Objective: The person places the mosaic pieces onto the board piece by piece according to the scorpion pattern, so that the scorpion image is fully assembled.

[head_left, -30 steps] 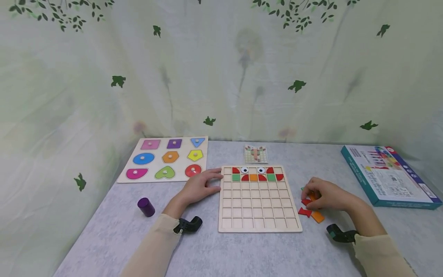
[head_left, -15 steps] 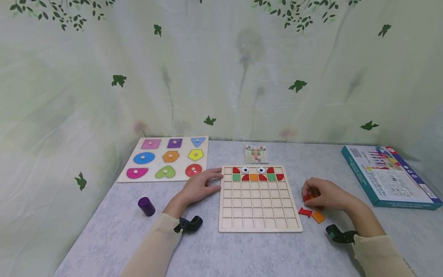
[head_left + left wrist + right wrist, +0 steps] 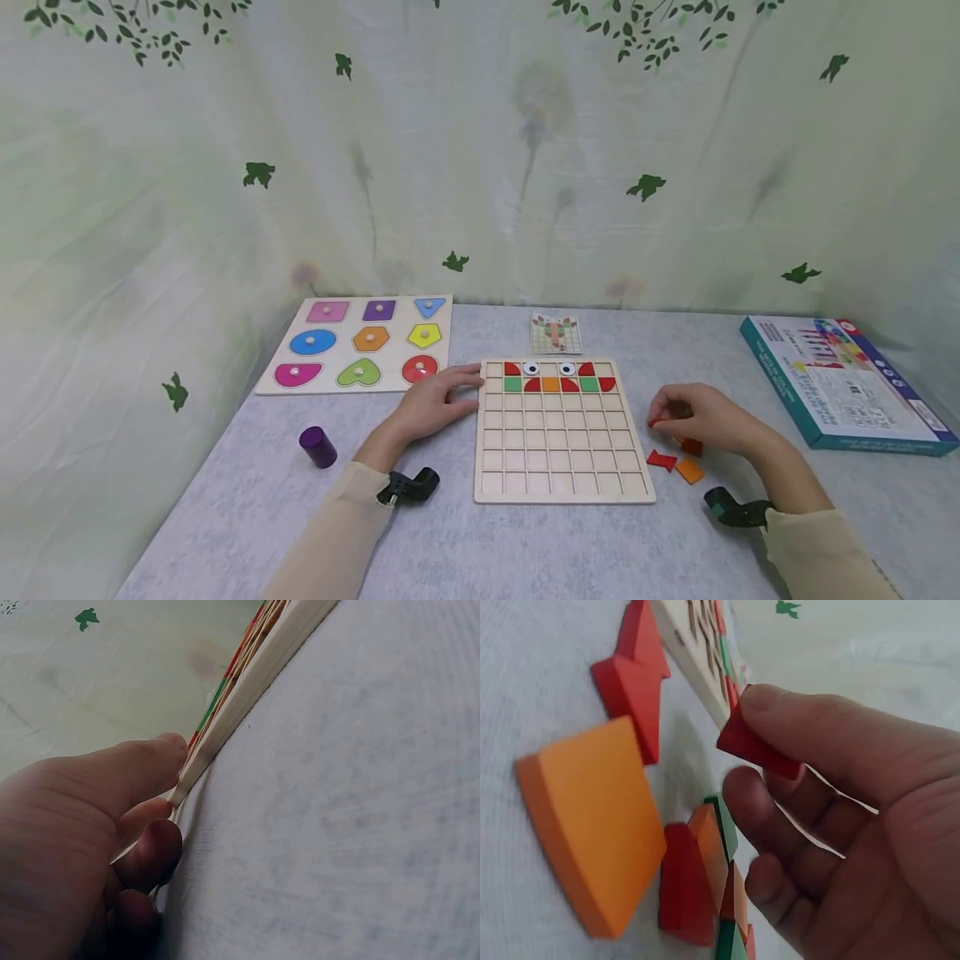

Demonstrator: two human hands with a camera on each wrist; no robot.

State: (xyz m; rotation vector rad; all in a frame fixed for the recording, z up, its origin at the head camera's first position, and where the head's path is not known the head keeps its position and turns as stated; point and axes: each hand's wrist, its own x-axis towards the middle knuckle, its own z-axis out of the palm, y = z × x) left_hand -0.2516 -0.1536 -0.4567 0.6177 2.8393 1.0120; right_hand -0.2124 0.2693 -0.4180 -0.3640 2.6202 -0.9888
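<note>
My left hand [image 3: 431, 408] rests on the left edge of a wooden grid board [image 3: 558, 446], its fingertips and thumb touching the rim. Two rows at the board's top hold red, green and orange tiles and two eye tiles. Right of the board, my right hand [image 3: 705, 417] pinches a small red tile [image 3: 761, 742] between thumb and fingers, lifted off the table. Below that hand lie a red bow-tie-shaped piece [image 3: 662, 459] and an orange square tile [image 3: 689, 471]. More red, orange and green tiles lie close by, partly hidden under the hand in the head view.
Behind the board lies a small picture card [image 3: 556, 335]. A knobbed shape puzzle [image 3: 390, 350] sits at the back left, with a purple cylinder [image 3: 317, 448] in front of it. At the right is a flat teal-edged box [image 3: 847, 383]. A printed curtain hangs behind.
My right hand has picked up the red tile from the pile and moved slightly left and up with it. The left hand stays at the board's edge.
</note>
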